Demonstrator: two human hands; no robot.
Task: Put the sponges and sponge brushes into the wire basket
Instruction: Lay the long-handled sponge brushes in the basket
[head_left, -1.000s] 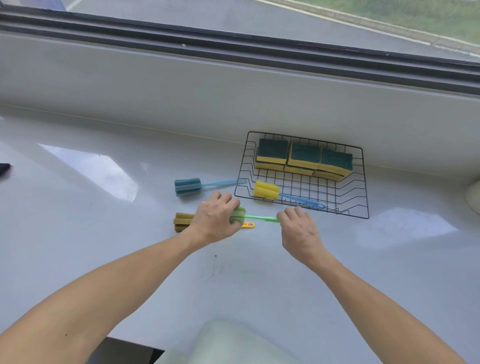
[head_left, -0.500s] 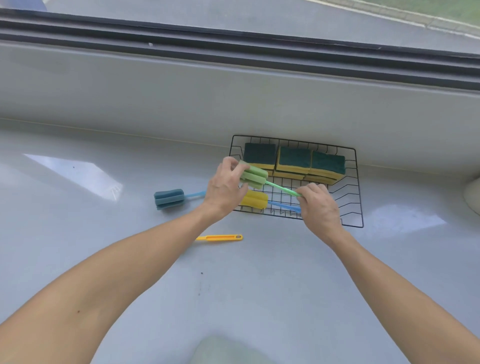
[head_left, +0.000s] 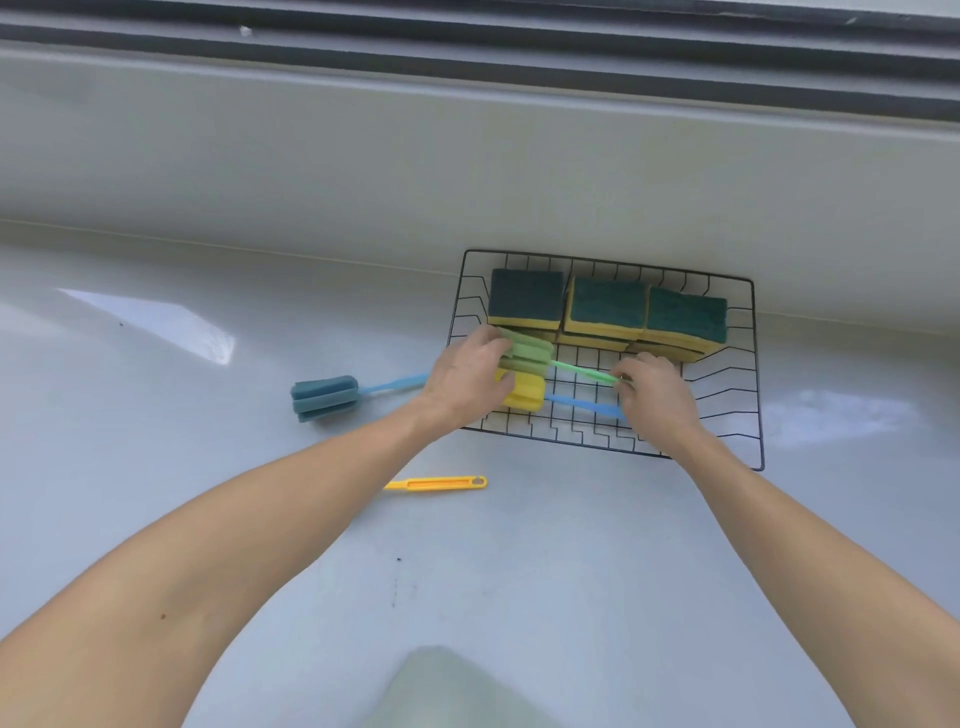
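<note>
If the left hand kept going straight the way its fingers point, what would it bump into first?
Probably the stacked sponges at the back of the wire basket; the left hand, holding the green brush, points that way, though height is unclear.

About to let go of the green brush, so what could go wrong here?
The green brush sits right above the yellow brush in the wire basket; it may land on top and roll. The left hand could snag the rim. The blue brush and orange handle remain outside.

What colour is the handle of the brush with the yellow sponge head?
Blue handle, seen in the head view.
</note>
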